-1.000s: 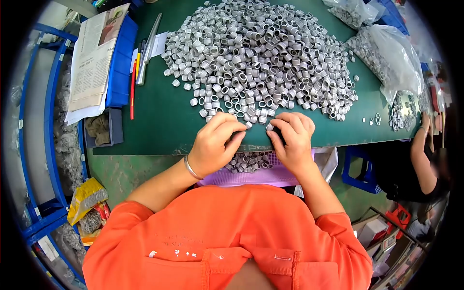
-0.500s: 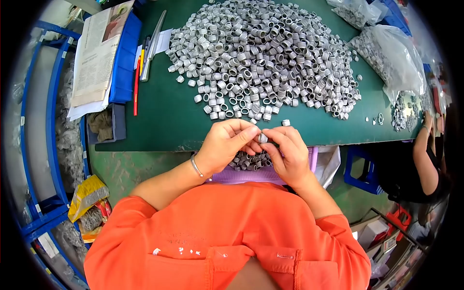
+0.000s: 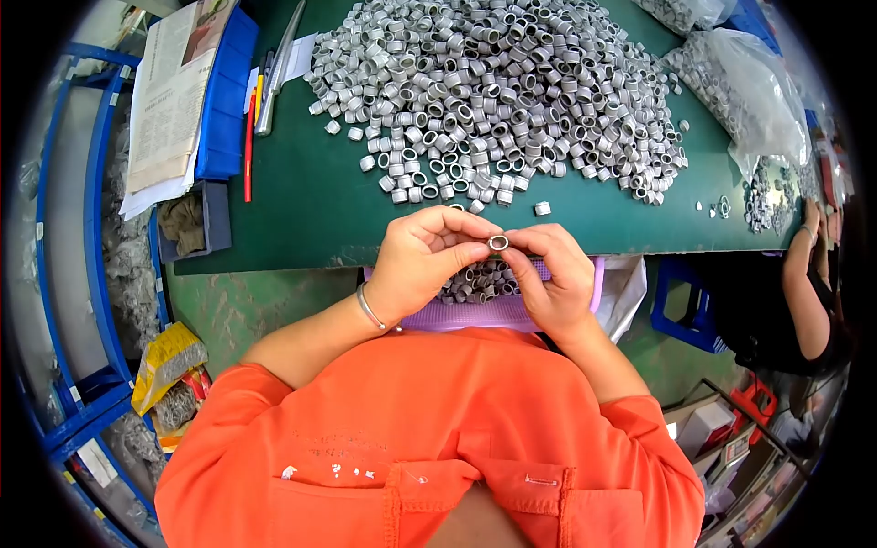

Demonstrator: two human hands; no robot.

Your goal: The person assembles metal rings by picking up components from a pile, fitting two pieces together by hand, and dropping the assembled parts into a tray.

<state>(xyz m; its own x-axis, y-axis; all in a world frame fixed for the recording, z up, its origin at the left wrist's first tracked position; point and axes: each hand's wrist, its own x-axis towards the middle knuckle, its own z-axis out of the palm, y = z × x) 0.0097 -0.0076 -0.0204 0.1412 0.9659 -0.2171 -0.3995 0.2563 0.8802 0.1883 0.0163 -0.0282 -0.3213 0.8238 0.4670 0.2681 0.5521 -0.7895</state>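
Note:
Between the fingertips of both hands is a small grey metal ring [image 3: 498, 243], its round opening facing up toward me. My left hand [image 3: 429, 253] pinches it from the left with thumb and forefinger. From the other side, my right hand [image 3: 552, 271] grips it the same way. Both hands are at the table's front edge. Beyond them a large heap of similar grey metal rings [image 3: 493, 91] covers the middle of the table. One loose ring [image 3: 543, 208] lies just past my right hand. Below my hands, more rings fill a pink plastic basket [image 3: 475, 316].
On the green table [image 3: 283, 210] lie a red pen [image 3: 248, 151] and a tapered metal rod [image 3: 279, 73]. A blue bin [image 3: 227, 100] with newspapers stands left. Plastic bags of metal parts [image 3: 744, 91] sit at right, near another person's arm [image 3: 804, 292]. A blue stool [image 3: 681, 310] is below.
The ring has turned in my fingers, so its opening now faces me rather than its side. My left fingers have straightened somewhat. The view has shifted slightly.

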